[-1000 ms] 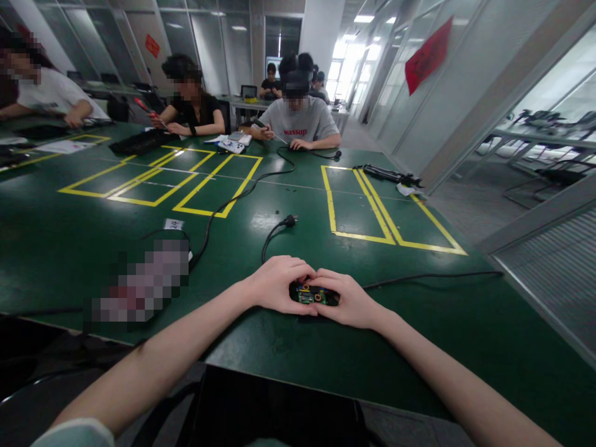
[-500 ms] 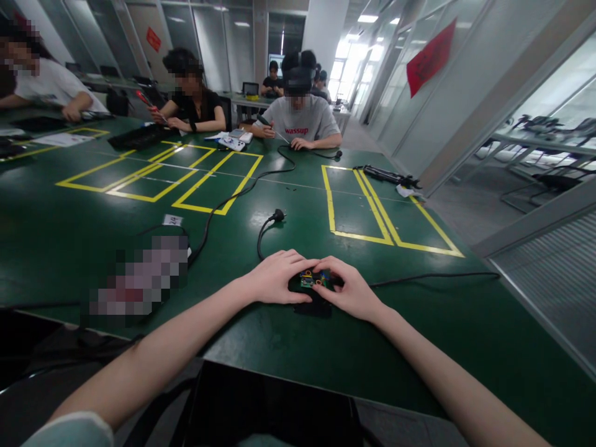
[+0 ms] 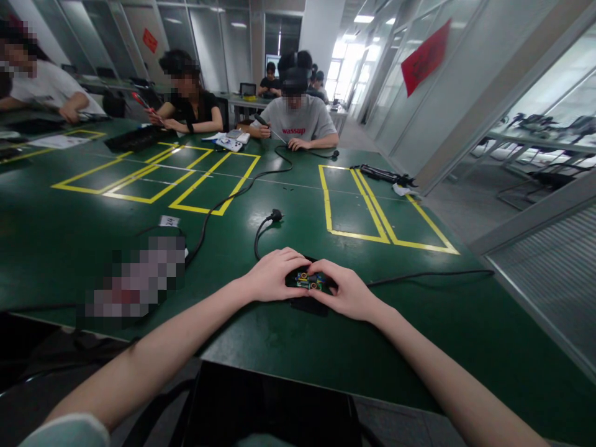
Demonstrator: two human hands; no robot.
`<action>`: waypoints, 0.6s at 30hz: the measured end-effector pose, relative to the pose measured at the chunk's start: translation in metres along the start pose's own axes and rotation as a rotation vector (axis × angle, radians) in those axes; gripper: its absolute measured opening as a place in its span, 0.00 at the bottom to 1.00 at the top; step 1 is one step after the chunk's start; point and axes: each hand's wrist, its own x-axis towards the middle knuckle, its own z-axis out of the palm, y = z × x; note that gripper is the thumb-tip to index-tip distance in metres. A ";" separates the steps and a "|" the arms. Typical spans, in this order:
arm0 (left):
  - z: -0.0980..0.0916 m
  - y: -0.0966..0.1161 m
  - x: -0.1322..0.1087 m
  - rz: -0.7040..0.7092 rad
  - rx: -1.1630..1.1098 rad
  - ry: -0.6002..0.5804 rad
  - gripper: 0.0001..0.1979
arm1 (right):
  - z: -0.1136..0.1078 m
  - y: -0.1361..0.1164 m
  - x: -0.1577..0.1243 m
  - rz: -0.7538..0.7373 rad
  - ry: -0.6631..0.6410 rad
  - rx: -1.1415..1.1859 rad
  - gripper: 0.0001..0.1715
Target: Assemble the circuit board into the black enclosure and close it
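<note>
I see the left hand [image 3: 271,277] and right hand [image 3: 352,293], curled toward each other, pinching a small green circuit board [image 3: 303,283] between them, with more flat black piece [image 3: 309,305] showing nearside of them than a second ago, suggesting a readjusted grip.

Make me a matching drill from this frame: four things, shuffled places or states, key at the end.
Things:
1. circuit board
2. black plug
3. card
4. large red sheet

Places or states:
A. white, marked with a number
B. between the left hand and the right hand
C. on the glass wall at the right
D. lying on the table, prongs free

Pairs: 1-B, 2-D, 3-A, 4-C
</note>
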 end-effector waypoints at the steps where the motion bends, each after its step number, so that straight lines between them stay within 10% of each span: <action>1: -0.001 0.000 0.000 0.006 -0.003 0.013 0.23 | -0.001 -0.001 0.000 0.001 -0.006 -0.003 0.13; 8: -0.008 -0.003 -0.001 0.023 -0.074 0.044 0.08 | -0.006 -0.002 -0.002 -0.019 -0.024 -0.038 0.13; 18: -0.005 -0.013 -0.005 -0.016 -0.111 0.001 0.13 | -0.001 0.008 -0.002 -0.081 0.075 -0.023 0.09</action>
